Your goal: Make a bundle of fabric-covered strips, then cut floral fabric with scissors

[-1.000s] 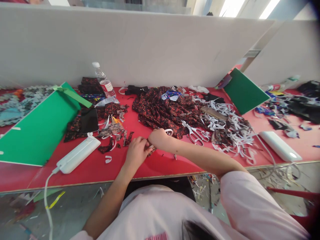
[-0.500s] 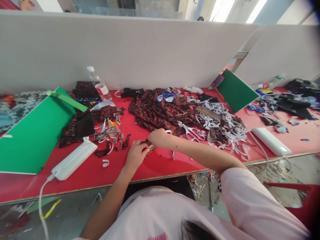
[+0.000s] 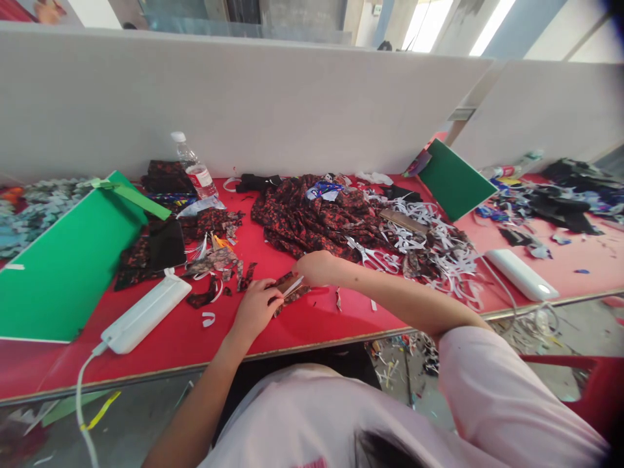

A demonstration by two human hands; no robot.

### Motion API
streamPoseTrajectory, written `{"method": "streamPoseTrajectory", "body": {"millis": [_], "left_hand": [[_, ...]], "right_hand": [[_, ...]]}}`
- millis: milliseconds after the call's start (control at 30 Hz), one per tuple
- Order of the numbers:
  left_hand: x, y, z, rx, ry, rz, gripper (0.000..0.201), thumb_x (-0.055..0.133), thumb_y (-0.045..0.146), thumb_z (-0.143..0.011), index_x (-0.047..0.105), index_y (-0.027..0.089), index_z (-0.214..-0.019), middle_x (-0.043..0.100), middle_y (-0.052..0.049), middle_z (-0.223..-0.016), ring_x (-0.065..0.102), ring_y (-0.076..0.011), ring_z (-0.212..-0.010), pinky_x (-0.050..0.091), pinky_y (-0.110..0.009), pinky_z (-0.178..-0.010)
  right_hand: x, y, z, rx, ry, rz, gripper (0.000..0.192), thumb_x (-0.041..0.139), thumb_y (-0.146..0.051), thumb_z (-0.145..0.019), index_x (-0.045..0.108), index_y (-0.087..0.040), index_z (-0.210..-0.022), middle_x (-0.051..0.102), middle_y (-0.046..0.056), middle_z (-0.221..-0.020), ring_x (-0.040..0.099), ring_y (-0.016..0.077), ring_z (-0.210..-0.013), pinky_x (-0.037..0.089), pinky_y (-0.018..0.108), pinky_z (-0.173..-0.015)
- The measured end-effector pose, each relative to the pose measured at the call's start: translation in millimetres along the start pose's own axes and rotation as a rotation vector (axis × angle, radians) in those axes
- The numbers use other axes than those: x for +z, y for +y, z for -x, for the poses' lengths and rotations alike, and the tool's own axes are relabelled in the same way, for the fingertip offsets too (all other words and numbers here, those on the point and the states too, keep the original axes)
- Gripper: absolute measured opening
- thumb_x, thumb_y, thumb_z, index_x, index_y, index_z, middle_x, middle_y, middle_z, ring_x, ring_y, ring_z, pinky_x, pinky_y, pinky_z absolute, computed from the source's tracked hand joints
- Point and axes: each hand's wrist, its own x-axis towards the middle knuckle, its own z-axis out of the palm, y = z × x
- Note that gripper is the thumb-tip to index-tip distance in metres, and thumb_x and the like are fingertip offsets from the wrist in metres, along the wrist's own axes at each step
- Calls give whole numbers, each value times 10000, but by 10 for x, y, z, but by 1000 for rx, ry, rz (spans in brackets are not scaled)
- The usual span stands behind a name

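While the left hand (image 3: 254, 307) pinches a small patterned fabric scrap (image 3: 288, 288) on the red table (image 3: 312, 322), the right hand (image 3: 316, 268) grips scissors, blades (image 3: 294, 286) at the scrap. Spare scissors (image 3: 375, 255) lie just beside the floral cloth heap (image 3: 316, 218).

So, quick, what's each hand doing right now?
Left hand: closed, pinching the fabric scrap.
Right hand: closed on scissors; their blade meets the scrap.

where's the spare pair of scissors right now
In the head view, the scissors lie on the red table, just right of the right hand, between the dark floral cloth and the paper strips.
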Motion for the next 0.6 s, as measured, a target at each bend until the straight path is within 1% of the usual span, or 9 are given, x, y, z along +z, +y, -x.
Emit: {"method": "streamPoseTrajectory", "body": {"millis": [100,167,267,367,467,600], "left_hand": [[-23,-17,30,-2,-4,5,116,571,222,-770,684,222,-746,595,-61,-1072,502,-225,-1032,382,-373,-939],[-28,-25,37,-3,-9,3,117,572,220,-766,687,227,-747,598,-61,-1074,501,-229,-1036,382,-379,-939],[-30,-33,38,-3,-12,2,123,570,220,-764,690,234,-746,602,-62,-1075,502,-232,-1033,388,-383,-932],[-35,-35,37,6,-9,11,123,571,213,-763,691,234,-746,604,-62,-1070,503,-231,-1034,390,-376,-931],[-44,-33,38,14,-8,14,117,575,209,-762,689,226,-739,608,-67,-1054,506,-229,-1030,388,-370,-934],[-50,-32,42,10,-8,19,118,573,208,-761,688,226,-740,606,-67,-1061,504,-230,-1030,389,-377,-934]], "right_hand": [[-51,38,46,-16,-23,-12,292,554,-323,-809,659,-181,-1041,675,102,-1011,629,236,-944,490,311,-766],[-76,36,58,-8,-36,-13,318,505,-385,-844,664,-185,-1031,674,100,-1021,624,235,-961,490,316,-780],[-101,-44,49,83,-44,8,301,452,-305,-886,664,-149,-1033,660,139,-1053,616,265,-989,498,368,-780],[-115,-159,22,167,-48,34,253,504,-182,-847,659,-101,-1031,642,192,-1073,607,301,-1005,507,415,-768],[-108,-224,-11,187,-46,47,258,512,-101,-820,654,-104,-1035,633,199,-1092,604,294,-1017,509,424,-777],[-55,-207,-71,199,-49,62,261,520,-102,-818,651,-88,-1043,631,201,-1096,603,295,-1018,513,420,-785]]}}
